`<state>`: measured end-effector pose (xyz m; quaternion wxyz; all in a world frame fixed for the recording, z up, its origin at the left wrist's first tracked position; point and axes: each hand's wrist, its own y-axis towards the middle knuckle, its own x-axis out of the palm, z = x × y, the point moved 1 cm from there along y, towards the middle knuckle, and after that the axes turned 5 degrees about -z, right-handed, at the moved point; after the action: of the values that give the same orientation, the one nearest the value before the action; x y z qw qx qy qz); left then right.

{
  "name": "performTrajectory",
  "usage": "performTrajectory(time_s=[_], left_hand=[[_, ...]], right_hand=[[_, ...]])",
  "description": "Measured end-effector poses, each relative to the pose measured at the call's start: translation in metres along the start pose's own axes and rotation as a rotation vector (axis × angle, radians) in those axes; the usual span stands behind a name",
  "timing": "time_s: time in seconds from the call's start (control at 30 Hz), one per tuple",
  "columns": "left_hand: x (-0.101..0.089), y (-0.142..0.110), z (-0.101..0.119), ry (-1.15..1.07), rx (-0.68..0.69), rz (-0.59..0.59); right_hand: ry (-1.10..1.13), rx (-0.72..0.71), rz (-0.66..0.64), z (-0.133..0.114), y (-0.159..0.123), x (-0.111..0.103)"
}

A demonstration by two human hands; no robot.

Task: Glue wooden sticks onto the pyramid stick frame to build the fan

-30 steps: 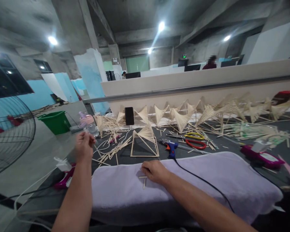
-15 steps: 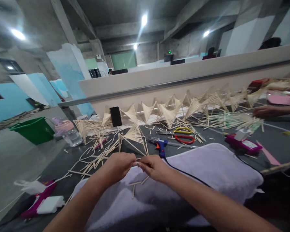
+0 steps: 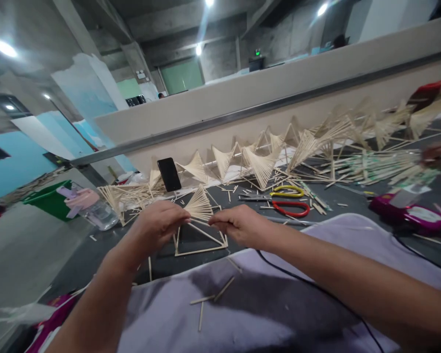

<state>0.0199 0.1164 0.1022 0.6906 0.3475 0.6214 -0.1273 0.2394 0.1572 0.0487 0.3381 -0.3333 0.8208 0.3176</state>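
My left hand (image 3: 158, 226) and my right hand (image 3: 239, 225) are raised over the dark table (image 3: 95, 245), each with fingers pinched on an edge of a pyramid-shaped stick frame (image 3: 200, 223) with a fan of thin sticks on its top. The left hand holds its left side, the right hand its right side. Below my hands a lilac towel (image 3: 279, 304) covers the near edge, with three loose sticks (image 3: 213, 296) lying on it.
Several finished stick fans (image 3: 260, 164) line the back wall. A black phone (image 3: 169, 174) leans there. Yellow scissors (image 3: 279, 192) and red scissors (image 3: 292, 209) lie mid-table. A bottle (image 3: 91, 211), a magenta tool (image 3: 411, 213) and a black cable (image 3: 316, 289) are around. Another person's hand (image 3: 439, 153) is far right.
Both hands moved forward from over the towel to the stick frame on the table and took hold of it. The camera tilted and shifted.
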Motion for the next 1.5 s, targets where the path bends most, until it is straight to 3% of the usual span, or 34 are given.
performTrajectory(time_s=[0.1,0.2,0.37,0.53,0.83,1.03,1.5], left_hand=[[-0.007,-0.001,-0.019,-0.007,-0.086,0.047],[-0.004,-0.012,-0.042,-0.084,-0.200,0.202],[0.028,-0.031,-0.068,-0.223,-0.628,0.473],[0.063,-0.044,-0.076,-0.350,-0.870,0.467],[0.085,-0.052,-0.070,-0.467,-0.940,0.508],[0.087,-0.050,-0.067,-0.531,-0.977,0.481],[0.088,-0.054,-0.067,-0.418,-0.918,0.458]], right_hand=[[0.019,-0.029,-0.049,0.012,0.009,-0.006],[0.008,-0.032,-0.066,0.031,0.016,-0.007],[-0.018,0.010,-0.050,0.058,0.018,0.005],[0.003,0.041,-0.106,0.072,0.012,0.021],[0.047,-0.021,-0.125,0.073,0.010,0.029],[0.025,-0.018,-0.144,0.076,0.008,0.036],[0.020,0.014,-0.139,0.080,0.010,0.045]])
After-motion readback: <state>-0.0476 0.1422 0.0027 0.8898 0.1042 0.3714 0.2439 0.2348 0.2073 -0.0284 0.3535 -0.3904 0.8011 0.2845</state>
